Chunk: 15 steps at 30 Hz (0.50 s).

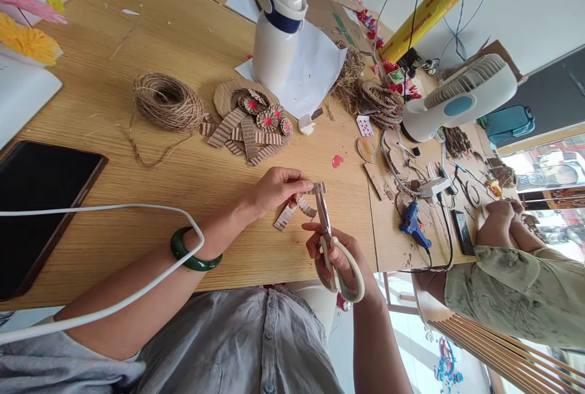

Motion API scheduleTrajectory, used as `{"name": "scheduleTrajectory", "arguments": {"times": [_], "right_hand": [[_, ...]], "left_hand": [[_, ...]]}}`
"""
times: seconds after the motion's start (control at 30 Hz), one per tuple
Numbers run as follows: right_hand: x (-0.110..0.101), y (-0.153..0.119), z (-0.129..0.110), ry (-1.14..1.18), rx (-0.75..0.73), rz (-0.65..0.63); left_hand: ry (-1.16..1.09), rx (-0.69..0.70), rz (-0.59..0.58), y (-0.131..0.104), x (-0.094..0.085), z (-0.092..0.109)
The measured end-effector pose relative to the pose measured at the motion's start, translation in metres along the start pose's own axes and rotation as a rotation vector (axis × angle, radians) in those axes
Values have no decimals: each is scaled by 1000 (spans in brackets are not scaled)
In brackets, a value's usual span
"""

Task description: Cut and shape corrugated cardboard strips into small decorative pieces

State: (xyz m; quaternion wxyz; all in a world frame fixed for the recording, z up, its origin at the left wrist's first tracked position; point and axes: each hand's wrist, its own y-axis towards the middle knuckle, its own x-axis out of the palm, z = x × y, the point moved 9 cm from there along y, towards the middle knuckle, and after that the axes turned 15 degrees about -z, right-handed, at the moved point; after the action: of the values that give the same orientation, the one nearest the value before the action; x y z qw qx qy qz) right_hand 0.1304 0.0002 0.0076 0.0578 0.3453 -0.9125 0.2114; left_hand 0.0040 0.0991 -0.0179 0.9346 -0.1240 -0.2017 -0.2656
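Pinches a ribbed cardboard strip [322, 187] narrowly between thumb and fingers of the left hand [278, 190], just in from the near edge of the desk [228, 266]. Grips scissors [323, 214] in the right hand [342, 254], thumb and fingers wrapped around the pale handles, with blades reaching up to the right end of the strip. Also shows curled cardboard pieces [286, 216] just below the left fingers, too overlapped to tell whether joined to the strip. Wears a green bangle [177, 245] on the left wrist, beneath a white cable [137, 206]. Has a dark-screened tablet [41, 211] at the near left corner. Farther in, toward the far edge, shows a cardboard cluster [249, 132] with red-centred rosettes, right of a twine coil [159, 117] and just in front of an upright white bottle [274, 47] beside white paper [317, 71]. Shows small red scraps [337, 161] right of the cluster. Past a seam, toward the right edge, has a white fan [475, 95], a blue glue gun [415, 225] and a phone [462, 232], this last near another person's hands [503, 208].
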Motion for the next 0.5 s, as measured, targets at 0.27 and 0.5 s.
{"name": "scheduleTrajectory", "arguments": {"times": [0.27,0.5], "right_hand": [[1,-1,0,22,8,19],[0,5,-3,23,-6,21]], "left_hand": [[85,39,-25,-1,1,5],[165,52,-88,1,5,3]]}}
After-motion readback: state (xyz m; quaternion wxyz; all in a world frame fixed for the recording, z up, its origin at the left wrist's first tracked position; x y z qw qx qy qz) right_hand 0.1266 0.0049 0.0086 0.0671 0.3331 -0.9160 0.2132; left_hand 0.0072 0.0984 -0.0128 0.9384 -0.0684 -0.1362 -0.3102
